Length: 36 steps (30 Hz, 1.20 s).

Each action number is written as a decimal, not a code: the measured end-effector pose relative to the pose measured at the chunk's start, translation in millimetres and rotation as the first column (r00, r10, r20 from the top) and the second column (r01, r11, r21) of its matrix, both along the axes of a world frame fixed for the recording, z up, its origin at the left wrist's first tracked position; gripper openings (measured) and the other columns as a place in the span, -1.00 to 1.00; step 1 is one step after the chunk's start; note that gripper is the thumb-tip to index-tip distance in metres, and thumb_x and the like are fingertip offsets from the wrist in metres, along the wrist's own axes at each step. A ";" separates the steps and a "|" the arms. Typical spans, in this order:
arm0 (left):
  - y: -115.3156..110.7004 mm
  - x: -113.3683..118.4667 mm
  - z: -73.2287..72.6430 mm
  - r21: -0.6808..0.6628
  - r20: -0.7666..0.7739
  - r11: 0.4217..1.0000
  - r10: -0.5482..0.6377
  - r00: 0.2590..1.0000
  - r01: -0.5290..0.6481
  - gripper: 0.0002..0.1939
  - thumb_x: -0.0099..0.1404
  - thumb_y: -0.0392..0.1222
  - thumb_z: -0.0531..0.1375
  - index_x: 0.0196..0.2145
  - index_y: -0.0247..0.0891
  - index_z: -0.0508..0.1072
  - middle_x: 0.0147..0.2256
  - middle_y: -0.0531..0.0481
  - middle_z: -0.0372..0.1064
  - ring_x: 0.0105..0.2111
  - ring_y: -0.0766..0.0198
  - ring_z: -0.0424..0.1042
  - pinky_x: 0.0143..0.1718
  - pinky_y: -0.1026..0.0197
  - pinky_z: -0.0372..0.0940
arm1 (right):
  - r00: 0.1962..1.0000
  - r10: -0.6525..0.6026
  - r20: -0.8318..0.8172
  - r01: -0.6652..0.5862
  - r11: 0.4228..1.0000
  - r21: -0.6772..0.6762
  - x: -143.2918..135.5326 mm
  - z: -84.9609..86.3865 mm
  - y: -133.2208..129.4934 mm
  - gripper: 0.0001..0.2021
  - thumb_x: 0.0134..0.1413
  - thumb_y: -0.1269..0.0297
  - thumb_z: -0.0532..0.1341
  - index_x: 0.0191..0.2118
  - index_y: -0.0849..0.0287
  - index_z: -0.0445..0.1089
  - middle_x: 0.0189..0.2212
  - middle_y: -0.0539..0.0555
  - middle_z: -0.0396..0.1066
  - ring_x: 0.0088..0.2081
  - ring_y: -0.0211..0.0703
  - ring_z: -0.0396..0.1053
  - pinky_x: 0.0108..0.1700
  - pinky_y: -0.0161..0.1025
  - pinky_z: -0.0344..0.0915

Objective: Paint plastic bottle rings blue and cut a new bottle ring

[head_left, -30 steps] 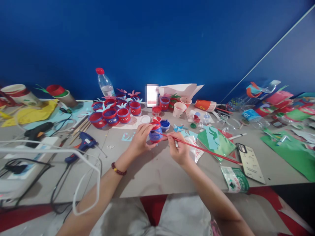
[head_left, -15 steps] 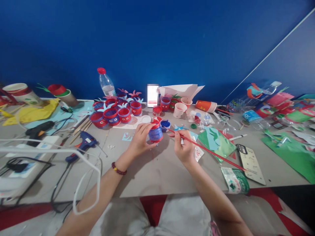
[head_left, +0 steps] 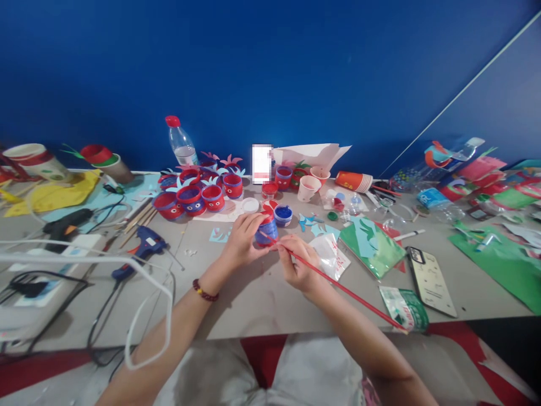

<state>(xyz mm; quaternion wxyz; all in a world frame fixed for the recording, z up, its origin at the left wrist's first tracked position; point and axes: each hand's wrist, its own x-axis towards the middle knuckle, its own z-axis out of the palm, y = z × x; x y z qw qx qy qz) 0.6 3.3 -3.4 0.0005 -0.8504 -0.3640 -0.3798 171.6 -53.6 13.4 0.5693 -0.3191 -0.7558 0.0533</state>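
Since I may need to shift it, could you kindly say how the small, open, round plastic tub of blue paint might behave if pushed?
The tub looks squat, so it would probably slide rather than tip. Uncovered, with blue paint inside, it might spill if tilted.

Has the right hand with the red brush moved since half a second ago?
Yes: judged against the blue paint pot, the right hand has shifted left and slightly nearer the wearer, toward the red-and-blue container in the left hand.

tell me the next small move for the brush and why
Probably a short stroke along the blue side of the cup: the right hand holds the brush with its tip at the cup, and the left hand grips the cup.
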 end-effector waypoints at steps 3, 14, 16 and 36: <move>-0.1 0.3 -2.0 0.014 0.004 1.000 -0.005 1.000 0.005 -0.30 0.08 -0.09 0.35 0.14 -0.27 0.23 0.03 -0.25 0.37 0.01 -0.06 0.34 0.04 -0.10 0.26 | 1.000 -0.027 -0.015 0.027 1.000 -0.001 -1.1 0.8 0.9 -0.82 0.20 0.50 0.09 -0.19 0.10 0.35 -0.41 0.05 0.47 -0.32 -0.15 0.47 -0.25 -0.22 0.43; 0.0 -0.1 2.0 0.024 0.046 1.000 -0.020 0.999 0.019 -0.28 0.04 -0.17 0.35 0.13 -0.23 0.21 0.01 -0.23 0.38 -0.02 -0.07 0.36 0.00 -0.11 0.28 | 0.978 -0.208 0.021 0.208 0.978 -0.015 3.1 7.9 1.2 -0.87 0.22 0.44 0.08 -0.29 0.09 0.32 -0.47 0.02 0.47 -0.43 -0.16 0.45 -0.37 -0.25 0.38; 0.2 -0.7 1.9 -0.001 0.048 1.000 -0.020 0.999 0.020 -0.28 0.03 -0.17 0.35 0.13 -0.21 0.21 0.02 -0.21 0.38 0.00 -0.06 0.35 0.01 -0.11 0.27 | 0.974 -0.228 0.010 0.228 0.974 -0.007 4.6 7.2 2.3 -0.87 0.22 0.43 0.08 -0.29 0.08 0.32 -0.47 0.02 0.47 -0.44 -0.16 0.45 -0.37 -0.24 0.38; 1.2 -1.3 0.6 -0.024 0.053 1.000 0.008 0.999 -0.007 -0.29 0.06 -0.10 0.36 0.13 -0.25 0.24 0.02 -0.23 0.38 0.00 -0.06 0.35 0.03 -0.12 0.26 | 0.994 -0.036 0.104 0.029 0.998 0.062 4.7 1.4 4.4 -0.83 0.17 0.51 0.10 -0.20 0.11 0.32 -0.41 0.07 0.44 -0.34 -0.14 0.43 -0.28 -0.19 0.41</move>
